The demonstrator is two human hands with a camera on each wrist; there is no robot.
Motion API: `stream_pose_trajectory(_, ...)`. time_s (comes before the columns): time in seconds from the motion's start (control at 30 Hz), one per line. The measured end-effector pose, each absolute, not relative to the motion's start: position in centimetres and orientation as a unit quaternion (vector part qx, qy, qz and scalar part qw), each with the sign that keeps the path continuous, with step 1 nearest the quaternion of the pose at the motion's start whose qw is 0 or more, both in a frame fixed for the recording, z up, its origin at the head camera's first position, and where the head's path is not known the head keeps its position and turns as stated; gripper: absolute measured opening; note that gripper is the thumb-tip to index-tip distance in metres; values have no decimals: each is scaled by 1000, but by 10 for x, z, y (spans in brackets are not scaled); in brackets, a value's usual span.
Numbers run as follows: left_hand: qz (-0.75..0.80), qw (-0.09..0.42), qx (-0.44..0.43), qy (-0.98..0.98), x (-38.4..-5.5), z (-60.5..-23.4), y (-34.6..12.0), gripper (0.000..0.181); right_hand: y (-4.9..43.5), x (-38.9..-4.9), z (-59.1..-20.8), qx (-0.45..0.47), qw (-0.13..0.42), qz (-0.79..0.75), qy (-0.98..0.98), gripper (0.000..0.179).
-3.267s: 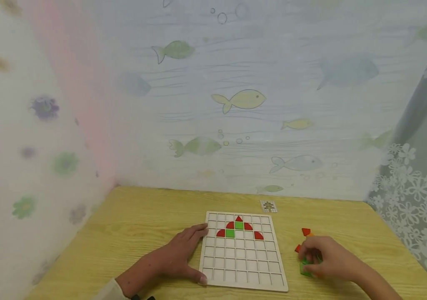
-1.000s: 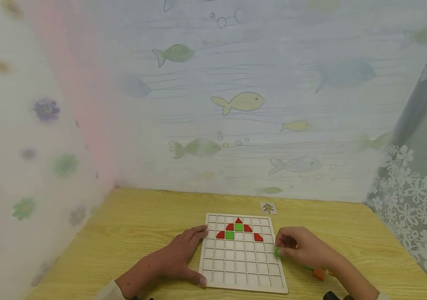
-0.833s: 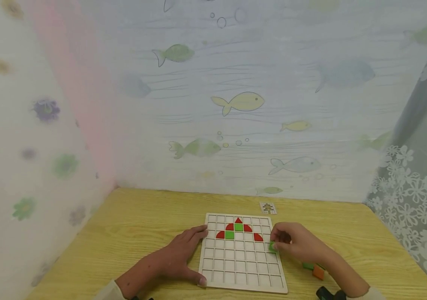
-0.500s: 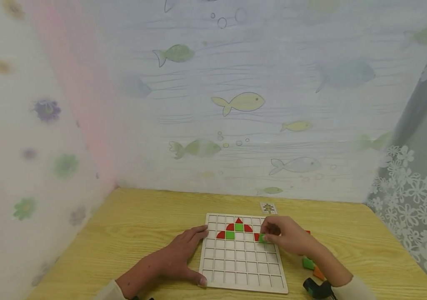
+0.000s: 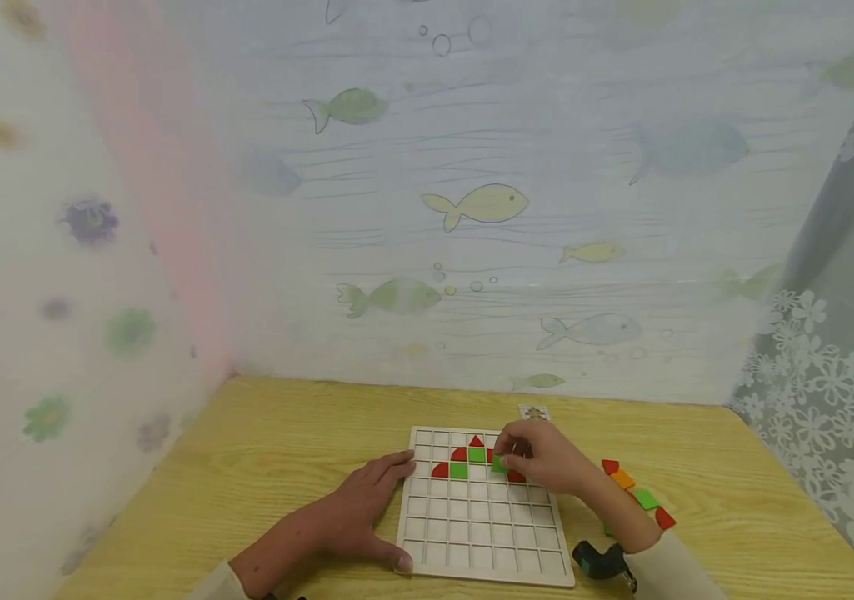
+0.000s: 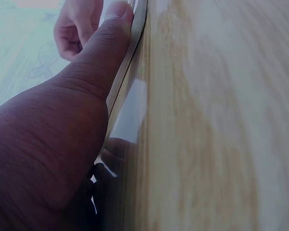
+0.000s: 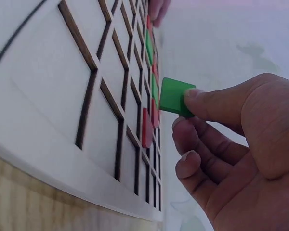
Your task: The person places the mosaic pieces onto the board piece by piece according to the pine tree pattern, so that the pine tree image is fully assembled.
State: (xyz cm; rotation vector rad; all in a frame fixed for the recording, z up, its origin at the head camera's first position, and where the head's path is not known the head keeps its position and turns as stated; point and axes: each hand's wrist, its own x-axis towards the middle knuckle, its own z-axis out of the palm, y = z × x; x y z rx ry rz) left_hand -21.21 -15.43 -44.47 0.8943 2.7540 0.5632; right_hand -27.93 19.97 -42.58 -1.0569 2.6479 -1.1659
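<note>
Resting flat on the yellow wooden counter (image 5: 284, 450), the left hand (image 5: 355, 512) lies with relaxed fingers against the near-left edge of the white grid board (image 5: 482, 533), thumb at its front corner; the left wrist view shows that thumb pressed along the board's rim (image 6: 135, 33), a contact the head view only hints at. A dark band (image 5: 599, 562) sits on the right wrist near the board's front-right corner. Farther in, the right hand (image 5: 542, 462) reaches over the board's upper rows and pinches a green square tile (image 7: 176, 96) between thumb and forefinger, just above the cells; the right wrist view shows the tile clear of the board, while the head view shows only a green sliver (image 5: 498, 463) beside the fingers, which also cover part of the red and green pieces (image 5: 464, 460) already seated. Right of the board lie loose pieces (image 5: 640, 496), red, orange and green. Beyond the board a small pattern card (image 5: 534, 412) rests near the fish-patterned curtain (image 5: 471, 208).
</note>
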Motion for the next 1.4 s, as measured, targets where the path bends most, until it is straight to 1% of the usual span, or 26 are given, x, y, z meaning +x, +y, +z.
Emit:
stream_pose_trajectory(0.5, 189, 94, 305, 929, -212, -447, -155, 130, 194, -280, -440, -328, 31, -378, 865, 7)
stream_pose_trajectory(0.8, 188, 89, 308, 928, -213, -447, -156, 131, 196, -281, -443, -352, 6, -359, 864, 7)
stream_pose_trajectory(1.03, 188, 90, 306, 929, -212, -446, -155, 131, 196, -283, -443, -360, 4, -352, 864, 7)
stream_pose_trajectory(1.4, 195, 90, 310, 926, -212, -446, -156, 128, 201, -279, -443, -342, -7, -357, 869, 8)
